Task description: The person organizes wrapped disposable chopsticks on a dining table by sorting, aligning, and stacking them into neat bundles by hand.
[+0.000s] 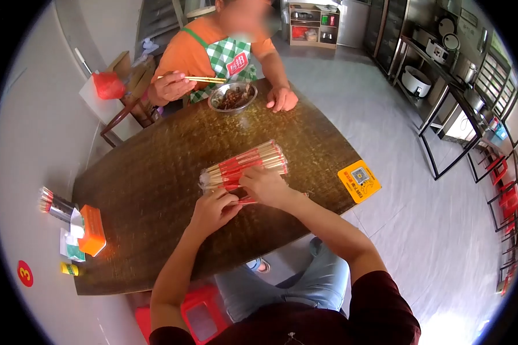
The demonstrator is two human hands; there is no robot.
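Observation:
A bundle of wrapped chopsticks [253, 159] in clear plastic with red bands lies on the brown wooden table [149, 172]. My left hand [214, 208] is at its near left edge, fingers bent around a red-and-wood piece at the near side. My right hand [265, 185] rests over the near middle of the bundle, fingers curled onto it. A red strip [246, 201] shows between my two hands. What exactly the fingertips pinch is partly hidden.
Across the table a person in a green checked apron [221, 57] holds chopsticks [204, 79] over a metal bowl [232, 98]. An orange tissue box [92, 230] and a chopstick holder [57, 206] stand left. An orange QR card [359, 181] lies at the right edge.

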